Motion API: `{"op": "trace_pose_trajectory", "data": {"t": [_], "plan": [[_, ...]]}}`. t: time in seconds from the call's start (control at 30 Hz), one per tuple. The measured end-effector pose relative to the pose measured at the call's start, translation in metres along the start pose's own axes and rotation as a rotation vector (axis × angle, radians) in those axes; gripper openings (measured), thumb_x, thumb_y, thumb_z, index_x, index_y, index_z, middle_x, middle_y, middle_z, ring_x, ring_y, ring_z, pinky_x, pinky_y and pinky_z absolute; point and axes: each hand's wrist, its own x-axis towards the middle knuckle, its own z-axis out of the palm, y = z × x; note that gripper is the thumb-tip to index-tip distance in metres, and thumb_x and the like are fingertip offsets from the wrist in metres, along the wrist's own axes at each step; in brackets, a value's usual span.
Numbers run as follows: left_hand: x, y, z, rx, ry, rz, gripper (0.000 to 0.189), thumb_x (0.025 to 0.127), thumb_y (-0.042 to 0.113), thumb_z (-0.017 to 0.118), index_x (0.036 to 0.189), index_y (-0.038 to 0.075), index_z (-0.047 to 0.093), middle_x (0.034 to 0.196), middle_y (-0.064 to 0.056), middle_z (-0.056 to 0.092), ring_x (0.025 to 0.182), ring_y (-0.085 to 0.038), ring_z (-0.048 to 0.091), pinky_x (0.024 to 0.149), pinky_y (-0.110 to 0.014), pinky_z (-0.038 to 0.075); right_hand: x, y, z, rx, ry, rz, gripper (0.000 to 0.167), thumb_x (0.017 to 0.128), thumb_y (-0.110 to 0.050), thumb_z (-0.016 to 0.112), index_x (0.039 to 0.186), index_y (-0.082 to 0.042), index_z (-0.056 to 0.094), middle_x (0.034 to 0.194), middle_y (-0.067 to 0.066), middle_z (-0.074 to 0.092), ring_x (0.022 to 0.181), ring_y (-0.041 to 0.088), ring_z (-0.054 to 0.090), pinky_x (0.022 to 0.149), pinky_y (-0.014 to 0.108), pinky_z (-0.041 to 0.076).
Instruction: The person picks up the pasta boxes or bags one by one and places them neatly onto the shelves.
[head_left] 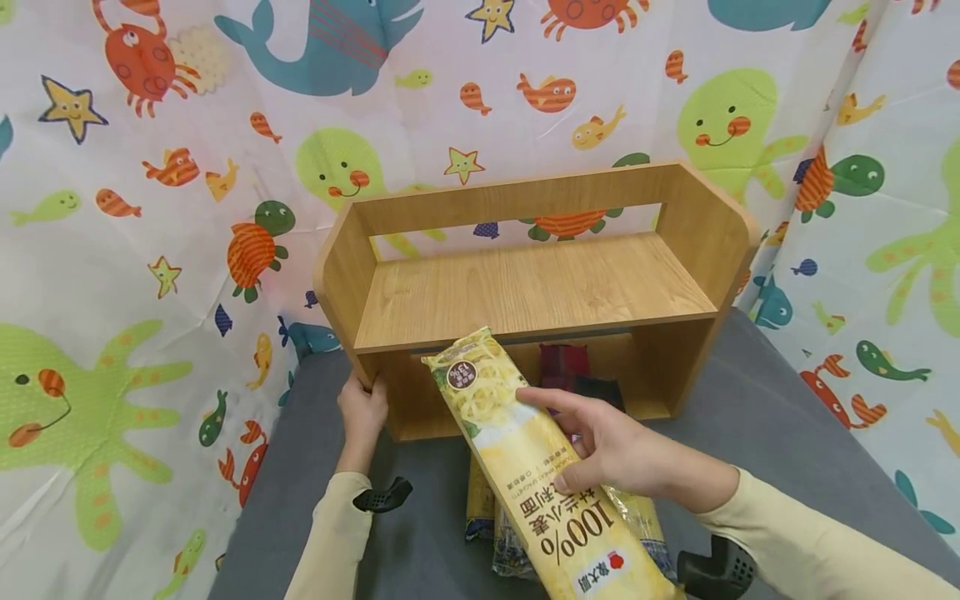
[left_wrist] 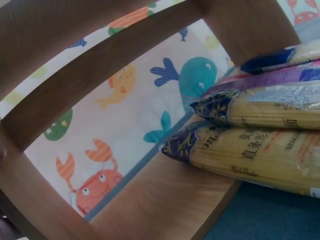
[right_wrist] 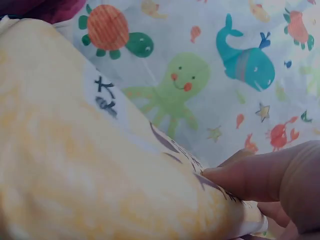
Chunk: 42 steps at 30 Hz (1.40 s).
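A long yellow bag of spaghetti (head_left: 510, 450) slants across the front of the shelf in the head view. My right hand (head_left: 618, 446) holds it by the edge, thumb on the printed face and fingers at the far side. The same bag (right_wrist: 100, 150) fills much of the right wrist view, pinched near the thumb (right_wrist: 250, 175). At the lower left of the wooden shelf unit (head_left: 540, 283), my left hand (head_left: 363, 412) grips the side panel's front edge. In the left wrist view, several spaghetti packs (left_wrist: 250, 155) lie stacked, their dark blue ends over the lower board.
A dark red pack (head_left: 564, 367) and a black one (head_left: 600, 390) sit in the lower compartment. More yellow packs (head_left: 480, 500) lie in front, partly hidden by the held bag. Grey cloth (head_left: 750, 417) covers the table; a printed sea-animal curtain (head_left: 247, 167) hangs behind.
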Motion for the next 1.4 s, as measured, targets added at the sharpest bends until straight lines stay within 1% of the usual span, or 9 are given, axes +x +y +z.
{"op": "trace_pose_trajectory", "data": {"t": [0.17,0.27,0.33,0.4,0.5,0.73,0.87,1.1,1.4], "plan": [[0.001,-0.003,0.0,-0.005,0.015,0.011,0.03,0.101,0.017,0.06,0.12,-0.005,0.064,0.114,-0.031,0.071,0.101,-0.047,0.071,0.084,-0.061,0.056,0.018,-0.029,-0.007,-0.009,0.057,0.025,0.096,0.083,0.01,0.068,0.163,-0.011,0.019,0.124,0.029,0.058,0.099,0.027,0.074,0.078,0.041,0.062],[0.0,-0.004,0.001,0.002,0.019,0.021,0.029,0.1,0.016,0.059,0.119,-0.005,0.065,0.112,-0.031,0.072,0.099,-0.047,0.072,0.082,-0.061,0.057,0.032,-0.042,-0.011,-0.018,0.119,0.055,0.096,0.084,0.01,0.068,0.164,-0.015,0.02,0.127,0.028,0.06,0.092,0.026,0.075,0.062,0.032,0.06],[-0.001,-0.004,0.001,0.005,0.02,0.027,0.029,0.1,0.016,0.059,0.119,-0.006,0.065,0.11,-0.031,0.072,0.097,-0.048,0.072,0.081,-0.062,0.056,0.042,-0.047,-0.014,-0.01,0.157,0.063,0.095,0.085,0.011,0.066,0.164,-0.016,0.02,0.129,0.03,0.059,0.091,0.025,0.075,0.06,0.029,0.059],[-0.002,-0.003,0.001,0.006,0.02,0.034,0.029,0.1,0.015,0.059,0.118,-0.006,0.065,0.109,-0.032,0.072,0.097,-0.048,0.072,0.08,-0.062,0.056,0.054,-0.052,-0.017,0.007,0.202,0.079,0.094,0.087,0.012,0.065,0.164,-0.018,0.02,0.13,0.03,0.06,0.09,0.025,0.075,0.061,0.031,0.059],[-0.003,-0.002,-0.002,0.009,0.025,0.039,0.028,0.1,0.015,0.059,0.116,-0.007,0.065,0.108,-0.032,0.072,0.096,-0.049,0.072,0.079,-0.062,0.056,0.076,-0.056,-0.022,0.056,0.247,0.101,0.092,0.09,0.013,0.06,0.164,-0.019,0.017,0.131,0.031,0.058,0.093,0.023,0.073,0.077,0.038,0.061],[-0.001,-0.005,-0.002,0.025,0.029,0.044,0.025,0.1,0.017,0.062,0.111,-0.005,0.067,0.104,-0.03,0.073,0.094,-0.047,0.072,0.078,-0.061,0.056,0.121,-0.06,-0.04,0.051,0.409,0.159,0.092,0.09,0.012,0.061,0.165,-0.019,0.017,0.127,0.025,0.057,0.085,0.019,0.068,0.072,0.033,0.059],[0.0,-0.008,0.0,0.024,0.025,0.059,0.027,0.1,0.019,0.061,0.112,-0.005,0.067,0.103,-0.03,0.073,0.093,-0.047,0.072,0.078,-0.06,0.056,0.141,-0.061,-0.049,0.067,0.48,0.183,0.093,0.089,0.013,0.06,0.164,-0.021,0.018,0.136,0.026,0.055,0.094,0.024,0.066,0.075,0.033,0.058],[-0.003,-0.011,0.002,0.006,0.031,0.065,0.027,0.099,0.016,0.061,0.114,-0.006,0.067,0.106,-0.03,0.073,0.095,-0.047,0.072,0.08,-0.061,0.056,0.161,-0.055,-0.058,0.072,0.524,0.216,0.088,0.09,0.013,0.058,0.163,-0.019,0.022,0.142,0.026,0.051,0.103,0.03,0.066,0.085,0.039,0.06],[-0.001,-0.01,0.004,0.016,0.069,0.086,0.024,0.096,0.011,0.062,0.109,-0.008,0.067,0.103,-0.031,0.073,0.094,-0.048,0.071,0.081,-0.061,0.055,0.168,-0.055,-0.06,-0.008,0.579,0.197,0.086,0.09,0.01,0.063,0.162,-0.02,0.027,0.131,0.023,0.056,0.089,0.026,0.068,0.07,0.034,0.06]]}}
